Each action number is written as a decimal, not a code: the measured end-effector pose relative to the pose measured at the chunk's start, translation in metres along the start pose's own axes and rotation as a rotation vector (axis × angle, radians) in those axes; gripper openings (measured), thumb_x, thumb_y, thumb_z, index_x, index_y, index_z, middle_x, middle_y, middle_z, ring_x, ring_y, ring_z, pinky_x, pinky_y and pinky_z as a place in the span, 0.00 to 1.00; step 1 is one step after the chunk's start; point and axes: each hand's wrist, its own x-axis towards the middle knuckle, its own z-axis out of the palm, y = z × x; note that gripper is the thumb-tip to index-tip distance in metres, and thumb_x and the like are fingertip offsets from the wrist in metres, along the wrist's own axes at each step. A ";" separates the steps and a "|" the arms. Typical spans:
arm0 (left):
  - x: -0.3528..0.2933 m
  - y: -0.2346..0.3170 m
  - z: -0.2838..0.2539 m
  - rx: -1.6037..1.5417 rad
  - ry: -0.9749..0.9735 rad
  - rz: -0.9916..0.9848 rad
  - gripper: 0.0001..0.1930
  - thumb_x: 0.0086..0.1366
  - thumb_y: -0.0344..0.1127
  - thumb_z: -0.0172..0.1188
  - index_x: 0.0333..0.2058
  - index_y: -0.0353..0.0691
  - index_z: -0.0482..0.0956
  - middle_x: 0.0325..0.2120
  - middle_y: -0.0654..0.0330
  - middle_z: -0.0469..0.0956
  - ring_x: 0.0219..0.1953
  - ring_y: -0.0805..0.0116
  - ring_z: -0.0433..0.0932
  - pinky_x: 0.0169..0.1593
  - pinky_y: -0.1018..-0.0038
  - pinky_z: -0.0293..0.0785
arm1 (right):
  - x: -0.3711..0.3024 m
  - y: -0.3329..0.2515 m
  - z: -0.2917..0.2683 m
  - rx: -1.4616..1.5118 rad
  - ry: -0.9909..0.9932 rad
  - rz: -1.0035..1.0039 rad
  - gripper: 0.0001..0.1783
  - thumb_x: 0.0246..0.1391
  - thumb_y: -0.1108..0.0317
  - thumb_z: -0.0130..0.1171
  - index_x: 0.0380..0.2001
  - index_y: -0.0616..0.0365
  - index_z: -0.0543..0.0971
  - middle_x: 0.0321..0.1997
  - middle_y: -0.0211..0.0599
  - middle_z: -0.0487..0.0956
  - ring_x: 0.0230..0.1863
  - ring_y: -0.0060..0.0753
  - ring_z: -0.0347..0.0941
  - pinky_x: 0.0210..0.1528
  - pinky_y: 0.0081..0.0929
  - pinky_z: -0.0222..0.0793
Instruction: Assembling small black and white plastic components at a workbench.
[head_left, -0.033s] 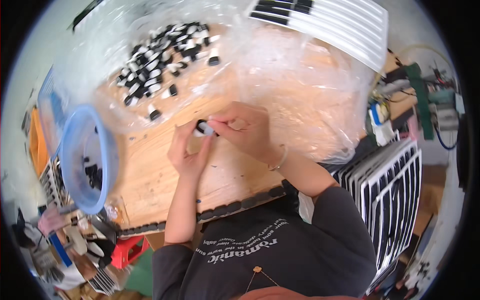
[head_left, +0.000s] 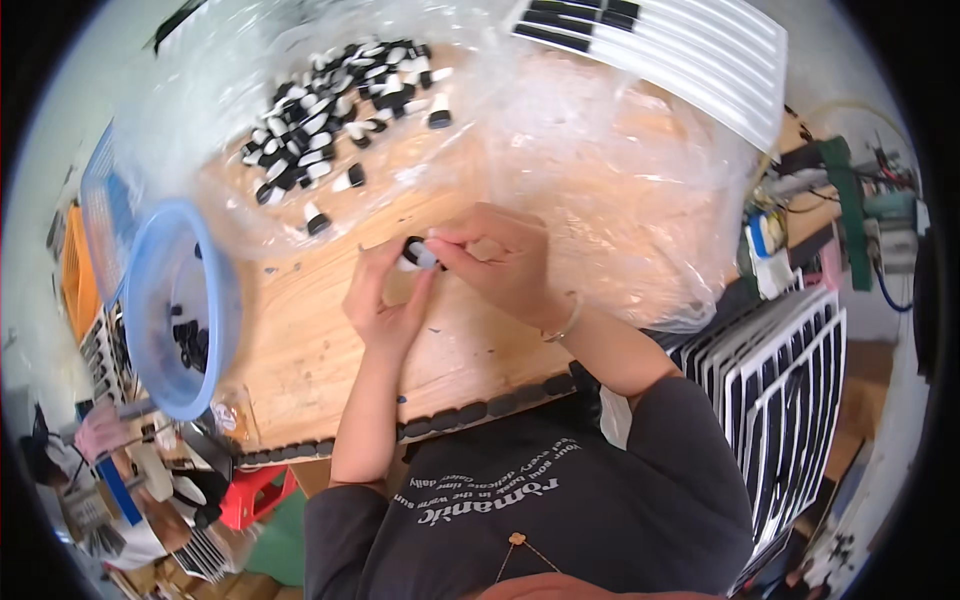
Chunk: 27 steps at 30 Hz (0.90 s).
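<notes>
A small black-and-white cap-like piece point(head_left: 418, 253) is between my hands over the wooden table point(head_left: 300, 350). My left hand point(head_left: 385, 300) pinches it, thumb and fingers curled around its two sides. My right hand point(head_left: 497, 255) is closed, with its thumb and fingertips pressed together at the white side of the piece. Whether the right fingers also hold some tiny part is hidden. Beyond them is a pile of similar black-and-white pieces point(head_left: 310, 125) on clear plastic sheeting, with a few lying loose nearer to me.
At the left stands a blue basin point(head_left: 228, 300) with black pieces inside. Crumpled clear plastic point(head_left: 620, 200) covers the table's right side. A white ribbed tray point(head_left: 690, 60), partly filled with black strips, lies at the back. Black-and-white trays point(head_left: 775, 380) stand stacked at my right.
The view has shifted slightly, so table things appear a little further right. Both hands keep nearly the same pose around the small piece.
</notes>
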 end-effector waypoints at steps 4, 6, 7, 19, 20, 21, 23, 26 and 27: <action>0.001 0.002 -0.001 -0.028 0.018 0.025 0.22 0.45 0.19 0.69 0.41 0.29 0.75 0.33 0.53 0.77 0.36 0.67 0.76 0.42 0.75 0.72 | -0.002 0.006 0.006 0.053 0.100 -0.098 0.07 0.41 0.84 0.64 0.26 0.63 0.79 0.27 0.38 0.80 0.27 0.23 0.76 0.30 0.16 0.70; 0.001 0.002 -0.002 -0.031 0.021 0.037 0.22 0.45 0.18 0.69 0.41 0.29 0.75 0.34 0.53 0.77 0.36 0.66 0.76 0.42 0.75 0.72 | 0.000 0.005 0.004 0.023 0.118 -0.123 0.09 0.41 0.85 0.64 0.27 0.63 0.79 0.29 0.41 0.80 0.29 0.25 0.76 0.32 0.17 0.71; 0.001 0.002 -0.001 -0.039 0.017 0.057 0.22 0.45 0.18 0.68 0.41 0.29 0.75 0.34 0.52 0.77 0.35 0.66 0.76 0.41 0.75 0.72 | -0.001 0.007 0.004 0.024 0.110 -0.120 0.09 0.41 0.85 0.64 0.27 0.63 0.79 0.29 0.41 0.80 0.29 0.25 0.76 0.32 0.17 0.71; 0.004 0.000 -0.003 0.001 0.087 0.168 0.21 0.43 0.18 0.68 0.40 0.29 0.75 0.33 0.48 0.78 0.35 0.54 0.78 0.39 0.69 0.75 | -0.005 0.003 0.008 -0.269 -0.097 -0.387 0.11 0.38 0.74 0.69 0.29 0.54 0.81 0.35 0.36 0.79 0.31 0.29 0.71 0.31 0.22 0.66; 0.004 -0.001 -0.004 0.003 0.087 0.168 0.21 0.43 0.18 0.68 0.40 0.29 0.75 0.33 0.48 0.78 0.35 0.54 0.78 0.39 0.69 0.75 | -0.003 0.000 0.009 -0.257 -0.112 -0.370 0.12 0.38 0.73 0.69 0.31 0.54 0.81 0.38 0.37 0.78 0.33 0.30 0.71 0.32 0.22 0.66; 0.004 -0.001 -0.003 -0.002 0.130 0.170 0.22 0.43 0.18 0.68 0.40 0.29 0.75 0.33 0.48 0.78 0.36 0.54 0.78 0.39 0.68 0.75 | -0.002 -0.001 0.008 -0.247 -0.128 -0.353 0.12 0.39 0.72 0.68 0.32 0.54 0.81 0.40 0.37 0.77 0.36 0.32 0.71 0.34 0.22 0.66; 0.006 0.000 -0.004 -0.006 0.172 0.173 0.22 0.43 0.18 0.68 0.40 0.29 0.75 0.33 0.48 0.79 0.36 0.53 0.78 0.40 0.68 0.75 | -0.003 -0.003 0.008 -0.160 -0.180 -0.290 0.13 0.41 0.72 0.68 0.34 0.56 0.81 0.41 0.37 0.76 0.37 0.30 0.71 0.35 0.22 0.66; 0.011 0.002 -0.007 0.013 0.150 0.206 0.22 0.44 0.19 0.68 0.40 0.29 0.76 0.33 0.48 0.79 0.36 0.54 0.78 0.40 0.67 0.75 | -0.008 0.000 0.009 0.155 -0.206 0.055 0.14 0.45 0.73 0.65 0.38 0.60 0.80 0.42 0.36 0.76 0.39 0.25 0.71 0.39 0.20 0.68; 0.012 0.001 -0.005 0.012 0.148 0.244 0.21 0.44 0.20 0.69 0.40 0.29 0.76 0.33 0.48 0.79 0.36 0.54 0.78 0.40 0.67 0.75 | -0.010 0.000 0.008 0.379 -0.176 0.336 0.14 0.49 0.74 0.63 0.41 0.62 0.79 0.42 0.34 0.77 0.40 0.22 0.72 0.41 0.19 0.69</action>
